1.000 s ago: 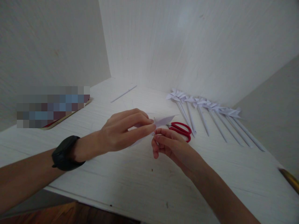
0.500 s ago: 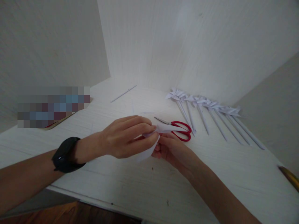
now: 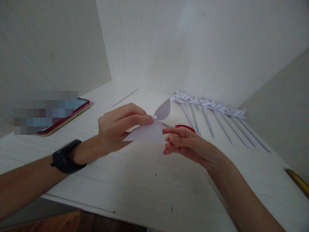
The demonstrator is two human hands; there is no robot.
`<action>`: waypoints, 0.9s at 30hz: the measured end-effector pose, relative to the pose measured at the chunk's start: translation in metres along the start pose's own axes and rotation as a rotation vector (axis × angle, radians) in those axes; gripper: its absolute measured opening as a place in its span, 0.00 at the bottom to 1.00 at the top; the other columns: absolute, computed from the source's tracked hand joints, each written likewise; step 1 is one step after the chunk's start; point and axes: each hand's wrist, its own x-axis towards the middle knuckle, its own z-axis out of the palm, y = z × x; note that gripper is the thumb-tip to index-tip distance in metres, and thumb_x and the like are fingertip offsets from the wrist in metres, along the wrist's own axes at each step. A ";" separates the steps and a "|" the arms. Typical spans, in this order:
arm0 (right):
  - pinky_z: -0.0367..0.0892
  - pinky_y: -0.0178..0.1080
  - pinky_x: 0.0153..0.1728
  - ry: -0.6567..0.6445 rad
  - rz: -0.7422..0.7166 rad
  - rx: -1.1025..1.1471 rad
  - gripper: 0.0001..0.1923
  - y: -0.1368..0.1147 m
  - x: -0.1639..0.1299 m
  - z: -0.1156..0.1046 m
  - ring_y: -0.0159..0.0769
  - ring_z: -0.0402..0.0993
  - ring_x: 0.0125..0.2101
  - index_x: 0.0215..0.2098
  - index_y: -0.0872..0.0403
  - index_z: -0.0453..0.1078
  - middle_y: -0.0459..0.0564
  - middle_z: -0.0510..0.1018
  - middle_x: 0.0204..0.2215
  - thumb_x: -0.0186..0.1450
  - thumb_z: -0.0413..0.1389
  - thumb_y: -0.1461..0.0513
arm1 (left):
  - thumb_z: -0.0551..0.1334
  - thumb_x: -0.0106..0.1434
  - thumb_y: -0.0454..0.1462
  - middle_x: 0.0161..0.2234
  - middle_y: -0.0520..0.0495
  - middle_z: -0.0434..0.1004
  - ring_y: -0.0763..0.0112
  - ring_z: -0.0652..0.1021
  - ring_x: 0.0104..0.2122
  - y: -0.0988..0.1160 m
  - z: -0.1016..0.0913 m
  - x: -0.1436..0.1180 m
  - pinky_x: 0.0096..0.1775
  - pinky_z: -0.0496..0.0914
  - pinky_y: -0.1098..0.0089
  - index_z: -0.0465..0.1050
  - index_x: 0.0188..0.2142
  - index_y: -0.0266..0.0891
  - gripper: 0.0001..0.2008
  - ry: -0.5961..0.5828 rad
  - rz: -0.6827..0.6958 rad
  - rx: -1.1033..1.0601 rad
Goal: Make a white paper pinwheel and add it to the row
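Head view: the left hand pinches the centre of a white paper piece between thumb and fingertips, while the right hand nips its right corner with fingers pressed together, holding it above a white wood-grain tabletop set in a corner of white panelled walls. Red scissors lie just behind the right hand, a row of paper pinwheels lies further right, and a phone rests at the left edge.

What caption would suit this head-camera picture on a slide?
Left hand and right hand hold a folded white paper piece above a white wooden table, red-handled scissors behind.
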 end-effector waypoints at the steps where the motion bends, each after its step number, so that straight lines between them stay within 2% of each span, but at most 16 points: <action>1: 0.71 0.33 0.35 -0.030 0.019 0.005 0.10 0.001 0.000 0.000 0.28 0.78 0.28 0.40 0.56 0.72 0.44 0.79 0.25 0.59 0.59 0.65 | 0.51 0.66 0.46 0.33 0.44 0.77 0.69 0.78 0.33 0.000 -0.002 0.001 0.32 0.72 0.71 0.73 0.38 0.41 0.16 -0.039 0.003 0.005; 3: 0.71 0.31 0.31 -0.077 0.056 0.029 0.09 0.002 -0.001 0.001 0.29 0.78 0.26 0.39 0.56 0.72 0.44 0.79 0.24 0.59 0.60 0.64 | 0.53 0.65 0.44 0.35 0.40 0.77 0.66 0.78 0.35 0.001 -0.008 0.003 0.33 0.73 0.69 0.73 0.40 0.38 0.14 -0.144 0.039 0.004; 7: 0.70 0.30 0.27 -0.111 0.086 0.089 0.09 0.001 -0.002 0.003 0.28 0.77 0.23 0.37 0.57 0.73 0.43 0.79 0.21 0.57 0.61 0.65 | 0.55 0.65 0.39 0.36 0.34 0.76 0.63 0.77 0.37 0.001 -0.014 0.006 0.34 0.73 0.66 0.71 0.42 0.32 0.13 -0.174 0.124 -0.003; 10: 0.70 0.30 0.26 -0.121 0.101 0.106 0.07 0.000 -0.002 0.005 0.29 0.78 0.22 0.36 0.57 0.73 0.44 0.79 0.21 0.57 0.60 0.65 | 0.54 0.65 0.39 0.35 0.35 0.76 0.64 0.77 0.37 -0.001 -0.007 0.003 0.34 0.73 0.66 0.72 0.41 0.32 0.13 -0.110 0.154 -0.012; 11: 0.69 0.30 0.25 -0.120 0.107 0.106 0.07 0.000 -0.002 0.006 0.29 0.78 0.22 0.35 0.57 0.73 0.44 0.79 0.21 0.57 0.60 0.66 | 0.53 0.66 0.39 0.33 0.37 0.76 0.65 0.77 0.35 -0.002 -0.003 0.001 0.32 0.73 0.66 0.73 0.40 0.34 0.13 -0.011 0.167 -0.024; 12: 0.70 0.30 0.25 -0.115 0.113 0.104 0.06 0.001 -0.002 0.007 0.30 0.78 0.22 0.35 0.57 0.73 0.44 0.79 0.21 0.57 0.60 0.66 | 0.53 0.66 0.40 0.33 0.38 0.76 0.66 0.77 0.35 -0.002 0.000 -0.001 0.32 0.73 0.67 0.73 0.39 0.35 0.14 0.041 0.171 -0.036; 14: 0.70 0.30 0.26 -0.097 0.115 0.097 0.06 0.002 -0.001 0.008 0.30 0.78 0.22 0.34 0.57 0.73 0.44 0.79 0.21 0.56 0.60 0.66 | 0.53 0.66 0.40 0.33 0.39 0.76 0.66 0.76 0.35 -0.003 0.005 -0.003 0.32 0.73 0.67 0.74 0.39 0.35 0.13 0.088 0.168 -0.042; 27: 0.70 0.30 0.27 -0.078 0.093 0.085 0.05 0.004 0.000 0.008 0.28 0.77 0.23 0.35 0.58 0.73 0.44 0.79 0.22 0.60 0.57 0.68 | 0.53 0.66 0.38 0.33 0.38 0.77 0.66 0.77 0.35 -0.006 0.007 -0.005 0.32 0.74 0.66 0.74 0.40 0.35 0.13 0.081 0.190 -0.019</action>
